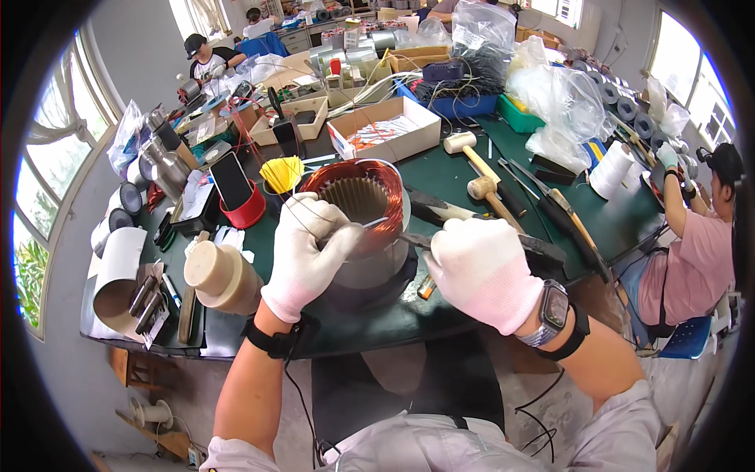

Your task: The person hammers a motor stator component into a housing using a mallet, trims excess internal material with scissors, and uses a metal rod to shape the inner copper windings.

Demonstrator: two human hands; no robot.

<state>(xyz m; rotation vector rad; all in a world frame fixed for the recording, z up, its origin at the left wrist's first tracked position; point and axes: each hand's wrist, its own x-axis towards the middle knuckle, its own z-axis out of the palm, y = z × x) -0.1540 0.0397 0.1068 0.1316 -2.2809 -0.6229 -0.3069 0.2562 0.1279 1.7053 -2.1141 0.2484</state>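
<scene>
A motor stator (363,204) with copper windings around its slotted core stands upright on the green table in front of me. My left hand (311,248), in a white glove, is closed at the stator's near left side, its fingers pinching a thin copper wire. A short white sleeve (374,224) shows by its fingertips, against the windings. Right of the stator, my gloved right hand (484,271) is closed in a fist around a dark, narrow tool (417,239). The tool's tip points at the windings; its kind is mostly hidden by the hand.
Mallets (481,187), a large shear-like tool (566,216) and a white thread cone (612,171) lie to the right. On the left are a beige stepped block (220,275), a phone (230,181) and a red spool (242,208). A co-worker (684,236) sits at far right.
</scene>
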